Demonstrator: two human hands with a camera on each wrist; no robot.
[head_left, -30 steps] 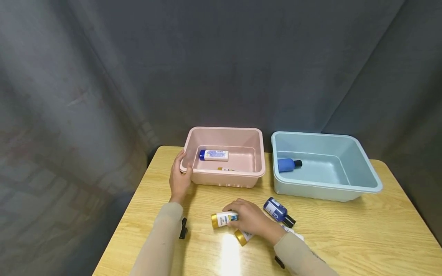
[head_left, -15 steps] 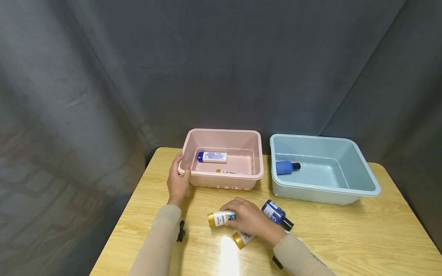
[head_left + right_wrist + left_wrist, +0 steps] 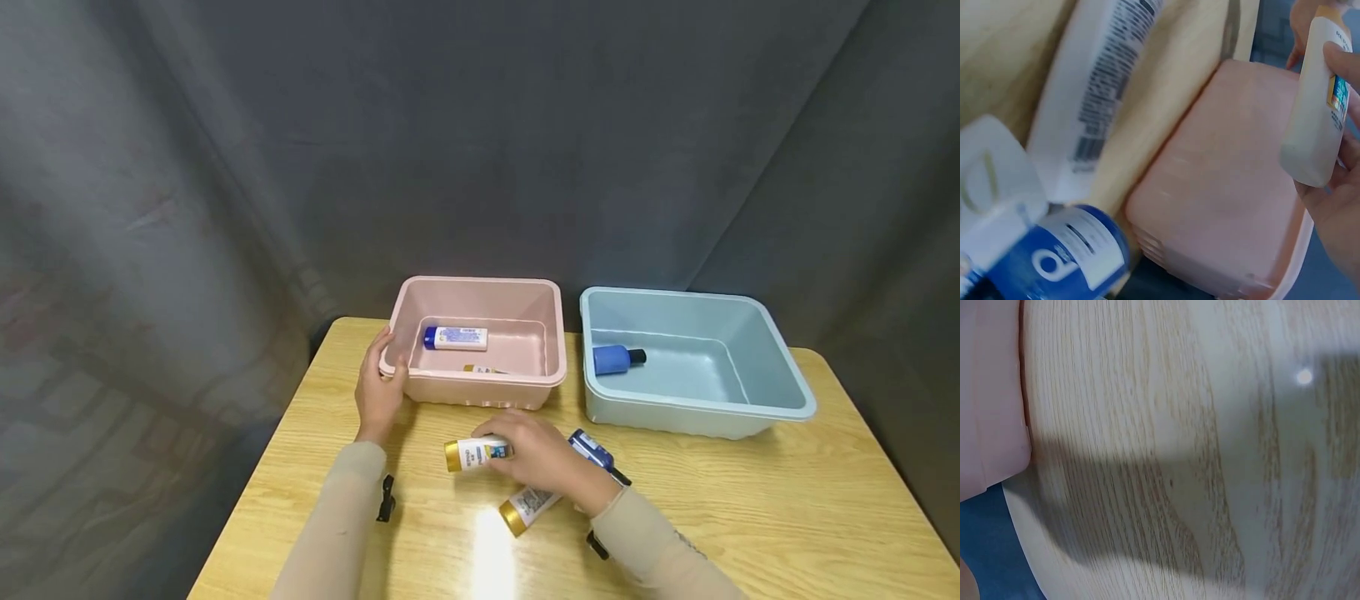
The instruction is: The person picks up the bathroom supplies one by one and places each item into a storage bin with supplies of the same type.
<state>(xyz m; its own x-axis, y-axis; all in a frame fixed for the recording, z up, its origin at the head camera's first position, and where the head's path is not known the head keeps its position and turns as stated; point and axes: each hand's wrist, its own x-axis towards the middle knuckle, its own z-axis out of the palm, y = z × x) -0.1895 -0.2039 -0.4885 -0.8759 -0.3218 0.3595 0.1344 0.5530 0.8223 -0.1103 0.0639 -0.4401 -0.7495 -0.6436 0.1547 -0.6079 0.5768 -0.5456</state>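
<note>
In the head view, my left hand (image 3: 379,398) holds the front left corner of a pink bin (image 3: 480,388), fingers along its side and thumb at the front rim. My right hand (image 3: 536,451) grips a white bottle with a gold cap (image 3: 467,454), raised off the table in front of the bin. The right wrist view shows this white bottle (image 3: 1315,106) between thumb and fingers. Below the right hand, a second white gold-capped bottle (image 3: 531,502) lies on the table. Beside it is a dark blue bottle (image 3: 590,448), partly hidden by the hand.
Inside the pink bin lie a white bottle with a blue cap (image 3: 459,337) and a gold-capped item (image 3: 483,369), mostly hidden by the front wall. To the right, a light blue bin (image 3: 697,412) holds a blue bottle with a black cap (image 3: 612,359). A dark curtain (image 3: 480,150) hangs behind the table.
My right hand has raised the gold-capped bottle and moved it a little toward the pink bin, uncovering more of the bottle beneath. The left hand stays at the bin's corner.
</note>
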